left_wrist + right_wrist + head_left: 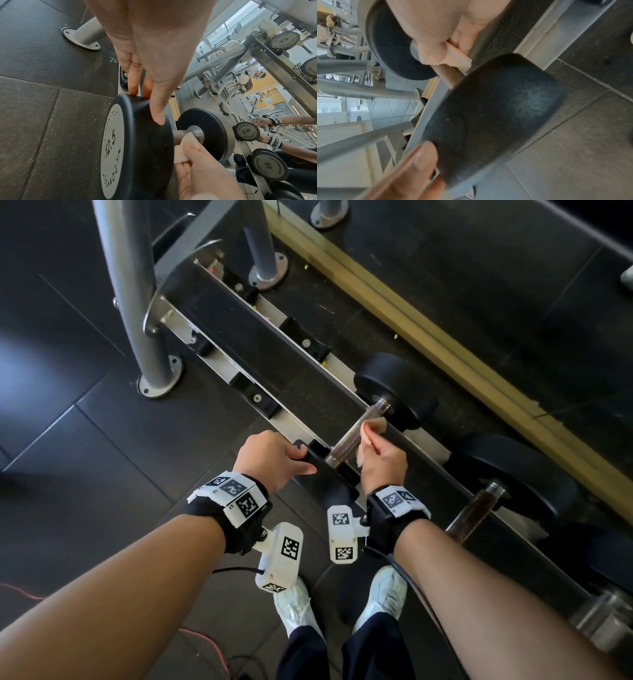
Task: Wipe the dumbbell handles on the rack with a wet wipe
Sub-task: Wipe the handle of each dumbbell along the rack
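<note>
A black 12.5 dumbbell lies across the low rack. Its brown knurled handle runs toward me. My left hand grips the near weight head, thumb lying on its rim and fingers hooked over the far edge. My right hand holds a pale wet wipe wrapped against the handle near its far end. In the right wrist view the wipe is pinched around the handle, just above the near head.
A second, larger dumbbell sits in the rack slot to the right, its handle bare. Grey frame uprights are bolted to the dark floor at left. A mirror with a wooden base strip runs behind the rack. A red cable lies by my feet.
</note>
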The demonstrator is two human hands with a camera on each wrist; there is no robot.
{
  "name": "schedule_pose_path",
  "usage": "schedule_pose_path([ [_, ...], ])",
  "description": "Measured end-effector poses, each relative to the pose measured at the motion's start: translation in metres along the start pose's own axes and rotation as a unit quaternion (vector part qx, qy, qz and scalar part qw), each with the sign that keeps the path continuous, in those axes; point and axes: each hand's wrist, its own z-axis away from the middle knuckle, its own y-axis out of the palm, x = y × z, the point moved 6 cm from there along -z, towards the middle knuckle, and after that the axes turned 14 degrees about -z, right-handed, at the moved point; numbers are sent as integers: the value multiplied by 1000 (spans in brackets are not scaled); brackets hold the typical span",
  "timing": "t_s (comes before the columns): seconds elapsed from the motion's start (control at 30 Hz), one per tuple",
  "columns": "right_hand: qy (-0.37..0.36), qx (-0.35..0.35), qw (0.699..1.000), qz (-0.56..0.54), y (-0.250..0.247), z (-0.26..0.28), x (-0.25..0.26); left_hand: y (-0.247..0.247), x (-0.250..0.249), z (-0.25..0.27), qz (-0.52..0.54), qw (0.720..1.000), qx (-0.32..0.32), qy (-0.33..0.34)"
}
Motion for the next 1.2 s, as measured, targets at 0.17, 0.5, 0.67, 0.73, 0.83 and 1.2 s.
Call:
schedule_pose_path([
  [0.17,32,55,998,8,-9,7,0,0,1,0,12,1000,-3,-5],
  [0.5,-22,-12,1000,4,6,-9,21,8,6,-6,34,999,-6,-6],
  [0.67,-32,75,987,139,5,16,-4,9,6,-6,18,1000,4,2],
  [0.73,-40,121,981,147,2,23,-7,8,4,-4,2,1000,3,11],
  [0.83,-5,139,980,146,-8,18,-3,7,2,-2,-18,1000,-3,22],
  [1.2,0,81,990,115,6,32,-17,13,7,-5,-10,999,-31,24],
])
